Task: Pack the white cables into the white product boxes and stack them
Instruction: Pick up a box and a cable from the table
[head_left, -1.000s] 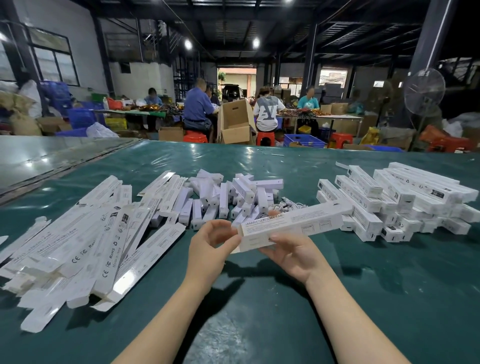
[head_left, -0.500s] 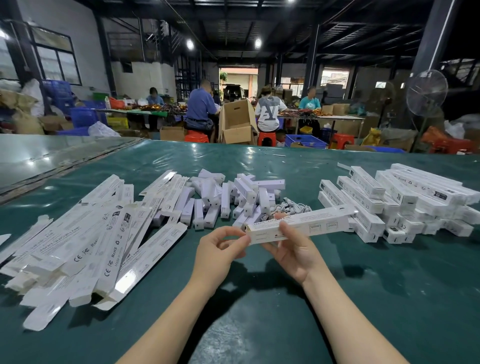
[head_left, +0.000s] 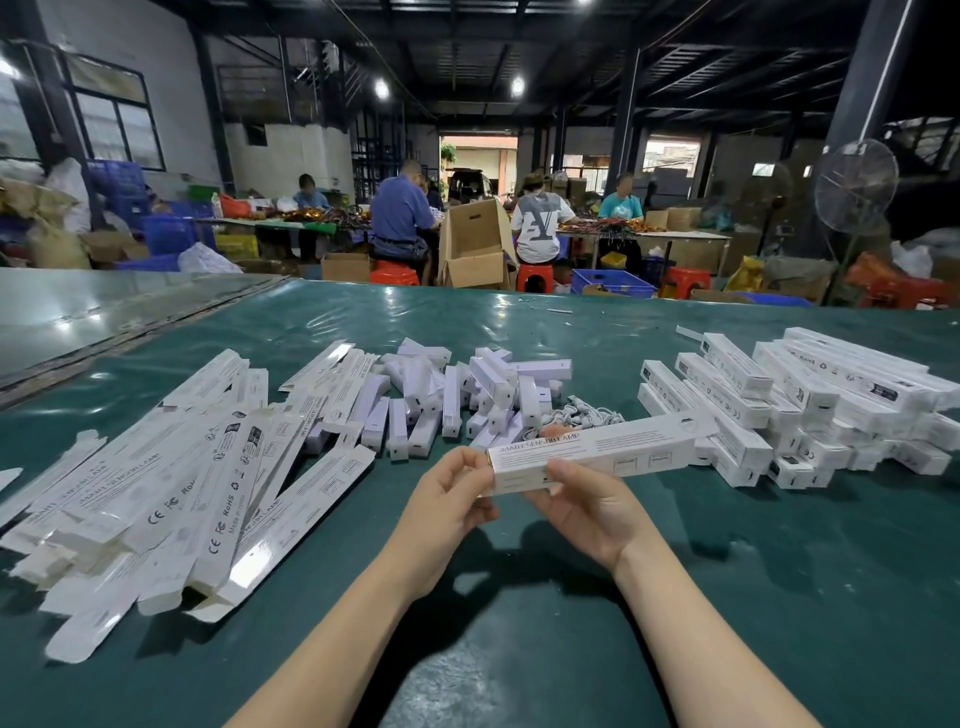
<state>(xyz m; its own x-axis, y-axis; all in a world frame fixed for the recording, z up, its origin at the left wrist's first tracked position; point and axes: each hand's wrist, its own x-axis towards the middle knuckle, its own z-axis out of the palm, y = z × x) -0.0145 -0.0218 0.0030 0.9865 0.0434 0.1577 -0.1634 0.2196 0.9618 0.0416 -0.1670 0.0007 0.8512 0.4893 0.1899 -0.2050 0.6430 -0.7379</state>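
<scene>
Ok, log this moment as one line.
white product box: held over table | left hand: pinches its end | right hand: grips it from below | packed stack: right | flat boxes: left

Head-worn wide-angle view looks forward and down across the green table (head_left: 779, 597), close over it.

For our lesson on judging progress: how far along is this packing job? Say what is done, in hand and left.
Done: a stack of closed boxes lies at the right. In hand: the left hand and right hand hold one box near its left end. Left: many flat boxes at the left, cables and small white parts in the middle.
</scene>
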